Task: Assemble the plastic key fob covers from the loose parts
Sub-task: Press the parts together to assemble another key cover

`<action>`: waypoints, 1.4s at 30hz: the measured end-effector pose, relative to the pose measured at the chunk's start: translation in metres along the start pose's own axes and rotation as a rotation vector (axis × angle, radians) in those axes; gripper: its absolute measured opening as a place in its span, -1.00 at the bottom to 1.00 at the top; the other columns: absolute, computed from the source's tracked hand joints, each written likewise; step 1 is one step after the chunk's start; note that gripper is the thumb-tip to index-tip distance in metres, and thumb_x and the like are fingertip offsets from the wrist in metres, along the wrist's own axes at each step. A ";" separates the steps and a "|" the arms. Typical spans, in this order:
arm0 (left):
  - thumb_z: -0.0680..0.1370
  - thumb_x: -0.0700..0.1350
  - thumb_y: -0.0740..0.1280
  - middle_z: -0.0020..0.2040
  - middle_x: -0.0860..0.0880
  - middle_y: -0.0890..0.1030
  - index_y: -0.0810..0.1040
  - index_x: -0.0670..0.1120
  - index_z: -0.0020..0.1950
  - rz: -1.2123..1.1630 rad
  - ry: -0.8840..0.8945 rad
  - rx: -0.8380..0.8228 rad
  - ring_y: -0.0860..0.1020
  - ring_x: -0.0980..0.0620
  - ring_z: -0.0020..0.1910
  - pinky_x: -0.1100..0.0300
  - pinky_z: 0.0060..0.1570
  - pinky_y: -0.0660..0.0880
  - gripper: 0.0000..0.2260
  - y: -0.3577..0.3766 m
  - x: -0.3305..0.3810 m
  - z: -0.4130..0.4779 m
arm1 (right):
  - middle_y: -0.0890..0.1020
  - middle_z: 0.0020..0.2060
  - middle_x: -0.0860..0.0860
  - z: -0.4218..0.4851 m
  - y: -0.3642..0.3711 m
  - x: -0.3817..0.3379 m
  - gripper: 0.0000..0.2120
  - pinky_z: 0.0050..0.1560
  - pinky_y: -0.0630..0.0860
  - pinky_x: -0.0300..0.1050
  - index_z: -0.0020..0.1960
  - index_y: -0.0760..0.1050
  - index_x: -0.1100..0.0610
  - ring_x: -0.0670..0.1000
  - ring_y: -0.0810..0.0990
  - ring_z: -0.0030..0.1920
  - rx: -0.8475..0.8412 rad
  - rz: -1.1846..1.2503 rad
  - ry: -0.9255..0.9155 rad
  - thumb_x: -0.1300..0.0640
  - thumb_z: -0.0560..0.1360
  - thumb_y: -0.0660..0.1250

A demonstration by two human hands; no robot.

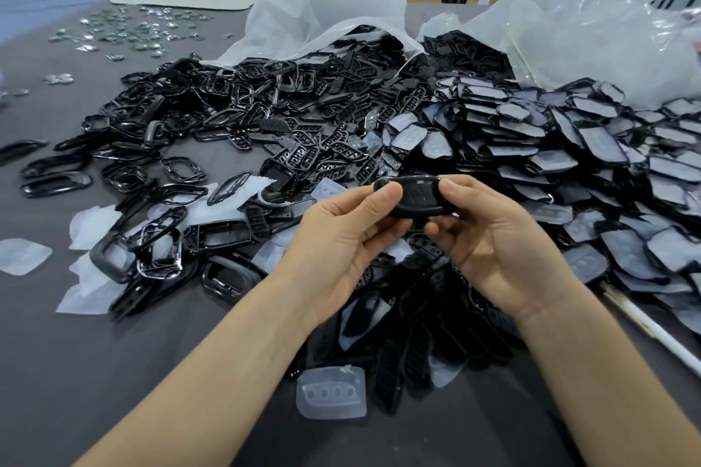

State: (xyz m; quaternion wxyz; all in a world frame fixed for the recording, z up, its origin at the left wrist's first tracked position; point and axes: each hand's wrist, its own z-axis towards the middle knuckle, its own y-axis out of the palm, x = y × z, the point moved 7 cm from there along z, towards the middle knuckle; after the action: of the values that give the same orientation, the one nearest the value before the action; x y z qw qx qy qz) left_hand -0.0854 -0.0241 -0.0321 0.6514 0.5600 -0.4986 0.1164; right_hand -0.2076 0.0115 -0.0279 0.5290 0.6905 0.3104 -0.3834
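The left hand (337, 239) and right hand (497, 243) pinch one glossy black plastic key fob cover (417, 201) in curled fingers (436, 229) above the grey counter (57, 372), seemingly almost assembled, while heaps of loose black plastic parts (265, 117) await.

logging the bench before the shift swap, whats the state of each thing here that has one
black oval plastic key fob cover, held in the air at both ends
left hand, grip pinching the cover's left end
right hand, grip pinching its right end
left clear plastic bag, open, black parts spilling out
right clear plastic bag, open, film-covered plates spilling out
translucent white button pad, lying loose on the grey table
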 end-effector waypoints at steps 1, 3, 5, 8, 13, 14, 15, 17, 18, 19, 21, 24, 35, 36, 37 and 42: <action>0.28 -0.15 0.42 -0.18 -0.07 0.69 0.70 -0.16 -0.28 -0.008 0.006 0.010 0.64 0.10 -0.23 0.28 -0.14 0.60 -0.89 0.000 0.000 0.000 | 0.59 -0.33 0.02 0.000 0.000 0.001 -0.96 -0.36 0.55 -0.28 -0.30 0.61 0.14 -0.11 0.48 -0.42 -0.002 0.013 0.006 0.19 0.29 0.38; 0.27 -0.16 0.42 -0.21 -0.06 0.68 0.69 -0.15 -0.32 -0.022 0.025 0.043 0.64 0.11 -0.25 0.27 -0.12 0.61 -0.92 -0.002 0.000 0.000 | 0.60 -0.33 0.01 -0.001 0.001 0.002 -0.94 -0.35 0.55 -0.28 -0.33 0.62 0.12 -0.11 0.47 -0.43 -0.005 0.032 0.017 0.19 0.29 0.38; 0.26 -0.17 0.42 -0.25 -0.04 0.68 0.68 -0.13 -0.36 -0.017 0.046 0.074 0.63 0.12 -0.28 0.28 -0.12 0.60 -0.94 -0.003 0.000 0.000 | 0.60 -0.33 0.01 0.000 0.002 0.003 -0.93 -0.34 0.55 -0.28 -0.34 0.62 0.10 -0.11 0.47 -0.43 -0.005 0.035 0.020 0.19 0.29 0.38; 0.26 -0.17 0.42 -0.28 0.00 0.67 0.67 -0.09 -0.40 0.028 0.072 0.097 0.61 0.16 -0.30 0.32 -0.18 0.58 -0.95 -0.005 0.001 0.000 | 0.62 -0.32 0.01 0.000 0.001 0.004 -0.93 -0.34 0.54 -0.28 -0.34 0.63 0.09 -0.12 0.49 -0.42 0.006 0.035 0.011 0.19 0.29 0.38; 0.26 -0.20 0.42 -0.28 0.03 0.66 0.68 -0.09 -0.37 0.061 0.108 0.078 0.58 0.19 -0.31 0.38 -0.22 0.53 -0.95 -0.007 0.006 0.002 | 0.62 -0.31 0.02 0.001 -0.001 0.004 -0.95 -0.31 0.55 -0.27 -0.32 0.62 0.10 -0.10 0.50 -0.38 0.019 0.037 0.003 0.19 0.29 0.39; 0.26 -0.20 0.41 -0.26 0.04 0.67 0.68 -0.09 -0.35 0.069 0.118 0.060 0.58 0.19 -0.29 0.38 -0.21 0.53 -0.94 -0.006 0.006 0.002 | 0.62 -0.30 0.02 0.001 0.000 0.004 -0.95 -0.29 0.55 -0.27 -0.32 0.62 0.09 -0.09 0.51 -0.36 0.011 0.041 0.000 0.19 0.29 0.39; 0.26 -0.20 0.41 -0.21 0.04 0.68 0.68 -0.10 -0.35 0.085 0.134 0.043 0.59 0.18 -0.25 0.37 -0.18 0.52 -0.95 -0.004 0.008 0.002 | 0.63 -0.28 0.02 0.001 0.001 0.003 -0.95 -0.28 0.56 -0.26 -0.31 0.63 0.09 -0.08 0.51 -0.33 0.000 0.049 -0.003 0.19 0.30 0.38; 0.25 -0.18 0.43 -0.12 0.06 0.68 0.65 -0.08 -0.35 0.165 0.209 0.006 0.58 0.15 -0.22 0.33 -0.14 0.52 -0.98 -0.001 0.015 0.001 | 0.63 -0.26 0.01 0.001 0.002 0.002 -0.94 -0.24 0.57 -0.25 -0.29 0.63 0.09 -0.07 0.52 -0.29 -0.028 0.074 -0.007 0.19 0.31 0.38; 0.27 -0.18 0.43 -0.10 0.07 0.68 0.61 -0.09 -0.34 0.236 0.268 -0.015 0.58 0.15 -0.21 0.32 -0.13 0.51 -0.98 0.001 0.019 -0.001 | 0.63 -0.25 0.01 0.000 0.003 0.002 -0.93 -0.22 0.58 -0.25 -0.27 0.63 0.10 -0.06 0.52 -0.27 -0.043 0.084 -0.006 0.19 0.32 0.37; 0.29 -0.19 0.43 -0.09 0.08 0.67 0.57 -0.11 -0.31 0.320 0.334 -0.033 0.58 0.15 -0.20 0.32 -0.11 0.51 -0.95 0.003 0.025 -0.003 | 0.63 -0.24 0.01 0.000 0.004 0.002 -0.92 -0.20 0.58 -0.25 -0.26 0.64 0.10 -0.06 0.53 -0.25 -0.059 0.091 -0.001 0.19 0.32 0.37; 0.34 -0.23 0.44 -0.06 0.04 0.66 0.54 -0.09 -0.26 0.497 0.484 -0.062 0.60 0.15 -0.13 0.30 -0.07 0.51 -0.90 0.009 0.034 -0.009 | 0.63 -0.21 0.02 -0.002 0.006 0.002 -0.89 -0.16 0.59 -0.24 -0.22 0.66 0.13 -0.06 0.55 -0.22 -0.091 0.114 0.014 0.22 0.34 0.35; 0.43 -0.26 0.45 0.04 -0.02 0.61 0.60 -0.05 -0.15 0.877 0.778 -0.079 0.59 0.10 -0.02 0.22 0.03 0.51 -0.88 0.020 0.042 -0.023 | 0.64 -0.19 0.05 -0.002 0.003 0.000 -0.82 -0.15 0.60 -0.20 -0.15 0.68 0.18 -0.03 0.59 -0.21 -0.080 0.157 0.043 0.22 0.34 0.32; 0.46 -0.36 0.41 0.26 -0.10 0.52 0.66 -0.11 0.05 1.239 0.988 -0.021 0.61 0.09 0.05 0.35 0.13 0.48 -0.77 0.023 0.036 -0.029 | 0.66 -0.22 -0.04 -0.002 -0.014 -0.026 -0.82 -0.15 0.58 -0.25 -0.07 0.61 0.15 -0.09 0.66 -0.13 0.099 -0.178 -0.331 0.33 0.35 0.39; 0.48 -0.37 0.37 0.26 -0.05 0.54 0.64 -0.06 0.12 1.201 0.925 0.001 0.61 0.14 0.03 0.38 0.10 0.47 -0.70 0.021 0.035 -0.026 | 0.67 -0.24 -0.06 -0.003 -0.015 -0.027 -0.81 -0.16 0.58 -0.25 -0.07 0.60 0.15 -0.08 0.66 -0.15 0.112 -0.211 -0.349 0.37 0.39 0.38; 0.52 -0.39 0.31 0.22 0.00 0.57 0.60 0.01 0.19 1.108 0.809 0.010 0.62 0.17 0.01 0.39 0.07 0.49 -0.62 0.016 0.031 -0.022 | 0.68 -0.25 -0.07 -0.003 -0.015 -0.027 -0.79 -0.16 0.59 -0.25 -0.08 0.60 0.13 -0.08 0.67 -0.16 0.124 -0.247 -0.365 0.41 0.42 0.36; 0.62 -0.18 0.22 -0.05 -0.32 0.61 0.46 0.04 0.32 0.439 0.272 -0.018 0.67 -0.22 -0.08 0.23 -0.13 0.60 -0.71 0.004 0.006 -0.007 | 0.69 -0.14 -0.01 -0.007 -0.013 -0.031 -0.75 -0.12 0.61 -0.18 -0.08 0.62 0.01 -0.04 0.67 -0.14 0.165 -0.518 -0.470 0.36 0.44 0.40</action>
State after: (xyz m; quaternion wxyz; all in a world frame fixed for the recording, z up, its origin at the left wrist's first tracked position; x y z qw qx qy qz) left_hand -0.0819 -0.0189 -0.0241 0.6765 0.4120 -0.5169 0.3248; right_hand -0.2331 0.0210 -0.0067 0.4138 0.5222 0.3130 -0.6769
